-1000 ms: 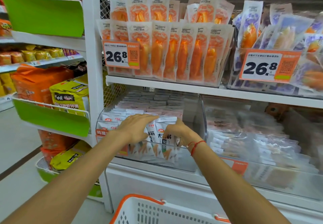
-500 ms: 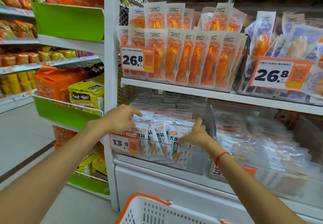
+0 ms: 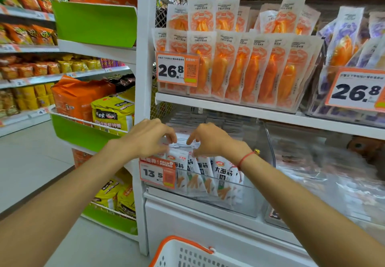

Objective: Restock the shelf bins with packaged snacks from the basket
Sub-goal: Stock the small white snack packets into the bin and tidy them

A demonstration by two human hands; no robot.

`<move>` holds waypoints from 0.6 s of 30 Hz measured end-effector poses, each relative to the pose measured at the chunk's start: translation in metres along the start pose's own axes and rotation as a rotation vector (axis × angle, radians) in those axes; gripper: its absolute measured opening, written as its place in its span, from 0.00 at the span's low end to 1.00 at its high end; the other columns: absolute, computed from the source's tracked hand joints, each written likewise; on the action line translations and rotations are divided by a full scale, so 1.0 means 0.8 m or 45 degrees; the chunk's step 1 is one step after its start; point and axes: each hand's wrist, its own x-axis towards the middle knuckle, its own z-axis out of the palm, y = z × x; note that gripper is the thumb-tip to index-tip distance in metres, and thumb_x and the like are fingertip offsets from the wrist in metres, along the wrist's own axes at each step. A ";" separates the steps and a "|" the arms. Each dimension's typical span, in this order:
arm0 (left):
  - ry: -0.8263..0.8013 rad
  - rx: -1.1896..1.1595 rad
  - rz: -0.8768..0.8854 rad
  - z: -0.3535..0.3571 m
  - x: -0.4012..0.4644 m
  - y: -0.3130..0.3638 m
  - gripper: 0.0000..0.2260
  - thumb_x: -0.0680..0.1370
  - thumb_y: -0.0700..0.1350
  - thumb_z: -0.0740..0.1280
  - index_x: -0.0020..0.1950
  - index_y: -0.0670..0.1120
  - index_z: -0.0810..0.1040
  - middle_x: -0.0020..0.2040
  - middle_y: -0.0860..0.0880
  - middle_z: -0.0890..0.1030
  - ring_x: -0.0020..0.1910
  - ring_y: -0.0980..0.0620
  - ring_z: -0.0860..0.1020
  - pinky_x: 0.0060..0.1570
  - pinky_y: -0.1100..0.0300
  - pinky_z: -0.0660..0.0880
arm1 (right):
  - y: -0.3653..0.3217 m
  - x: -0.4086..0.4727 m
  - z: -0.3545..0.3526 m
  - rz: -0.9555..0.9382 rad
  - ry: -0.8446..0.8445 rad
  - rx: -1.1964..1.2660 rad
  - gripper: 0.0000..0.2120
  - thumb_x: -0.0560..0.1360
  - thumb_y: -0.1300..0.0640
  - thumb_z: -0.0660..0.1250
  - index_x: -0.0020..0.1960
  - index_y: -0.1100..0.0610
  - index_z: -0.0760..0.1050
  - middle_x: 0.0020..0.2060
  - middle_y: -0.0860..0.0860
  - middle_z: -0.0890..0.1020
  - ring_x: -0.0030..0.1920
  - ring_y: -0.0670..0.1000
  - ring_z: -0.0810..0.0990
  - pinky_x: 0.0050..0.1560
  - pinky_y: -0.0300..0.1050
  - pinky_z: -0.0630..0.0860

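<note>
White snack packets (image 3: pixel 221 175) with black lettering stand in a row at the front of a clear shelf bin (image 3: pixel 239 205) on the lower shelf. My left hand (image 3: pixel 149 137) is over the left end of the row, its fingers curled down onto the packet tops. My right hand (image 3: pixel 210 140), with a red string at the wrist, is just beside it, thumb and fingers pinching packet tops. The two hands nearly meet. A white basket with an orange rim (image 3: pixel 183 243) shows at the bottom edge; its contents are out of view.
An orange price tag reading 13.5 (image 3: pixel 157 173) hangs on the bin's left front. Orange-and-white pouches (image 3: pixel 248 69) fill the shelf above. Another clear bin (image 3: pixel 325 183) is to the right. Left of the white upright (image 3: pixel 145 100) are racks of yellow and orange bags.
Both hands have come together over the front row of packets, the left one moving right from the bin's left edge. The view has swung left.
</note>
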 end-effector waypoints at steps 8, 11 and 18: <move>-0.122 0.272 0.116 0.030 0.012 0.003 0.14 0.78 0.55 0.64 0.62 0.54 0.75 0.46 0.50 0.72 0.56 0.47 0.69 0.50 0.57 0.61 | 0.022 0.016 0.027 0.075 0.197 0.179 0.10 0.70 0.51 0.75 0.46 0.58 0.83 0.46 0.54 0.84 0.48 0.55 0.81 0.47 0.50 0.78; -0.115 0.266 0.101 0.024 0.016 -0.003 0.12 0.77 0.55 0.65 0.60 0.56 0.77 0.39 0.54 0.63 0.53 0.48 0.69 0.46 0.58 0.60 | 0.040 -0.001 0.030 0.084 0.483 0.530 0.07 0.69 0.54 0.76 0.38 0.58 0.83 0.36 0.53 0.84 0.39 0.50 0.82 0.44 0.48 0.79; -0.144 0.350 0.115 0.029 0.012 0.011 0.12 0.80 0.49 0.60 0.62 0.53 0.76 0.51 0.50 0.77 0.58 0.48 0.67 0.52 0.56 0.62 | 0.043 -0.029 0.062 0.042 0.453 0.322 0.09 0.70 0.47 0.74 0.44 0.53 0.85 0.37 0.48 0.84 0.44 0.49 0.76 0.49 0.45 0.74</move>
